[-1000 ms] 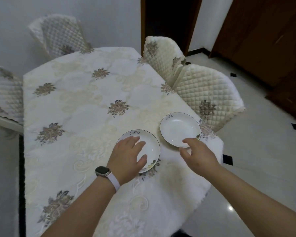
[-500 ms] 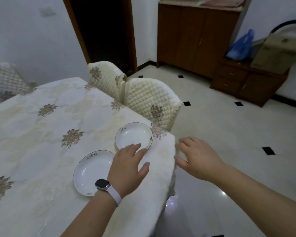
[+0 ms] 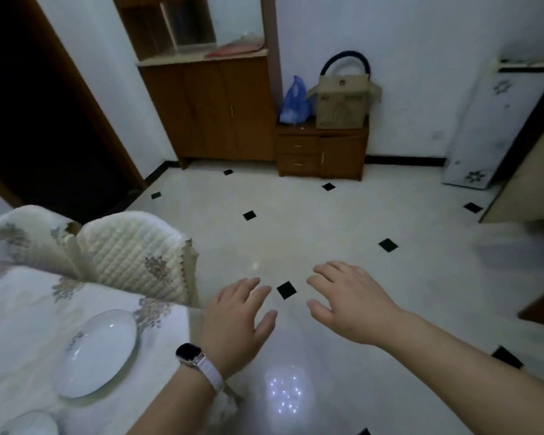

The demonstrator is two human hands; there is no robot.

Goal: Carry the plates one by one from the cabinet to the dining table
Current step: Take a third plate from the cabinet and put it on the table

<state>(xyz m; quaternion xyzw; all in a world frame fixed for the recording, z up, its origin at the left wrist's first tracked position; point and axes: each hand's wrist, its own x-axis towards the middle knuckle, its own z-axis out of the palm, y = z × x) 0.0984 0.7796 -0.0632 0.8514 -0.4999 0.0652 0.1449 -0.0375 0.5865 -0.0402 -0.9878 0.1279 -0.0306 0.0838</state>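
A white plate (image 3: pixel 96 353) lies on the dining table (image 3: pixel 19 315) at the lower left, near the table's corner. The rim of a second white plate (image 3: pixel 29 423) shows at the bottom left edge. My left hand (image 3: pixel 236 321), with a watch on the wrist, hovers over the floor just right of the table, fingers apart and holding nothing. My right hand (image 3: pixel 349 304) is beside it, also spread and holding nothing. A brown wooden cabinet (image 3: pixel 214 108) stands against the far wall with its doors closed.
Two quilted chairs (image 3: pixel 129 255) stand at the table's far side. A low wooden drawer unit (image 3: pixel 322 150) beside the cabinet carries a blue bag (image 3: pixel 294 102) and a tan bag (image 3: pixel 343 100). A dark doorway (image 3: pixel 35 114) is at left. White tiled floor (image 3: pixel 327 221) lies between.
The view has swung right, away from the table and toward the cabinet. Both hands have left the plates and moved off the table, over the floor. The plates stay on the table.
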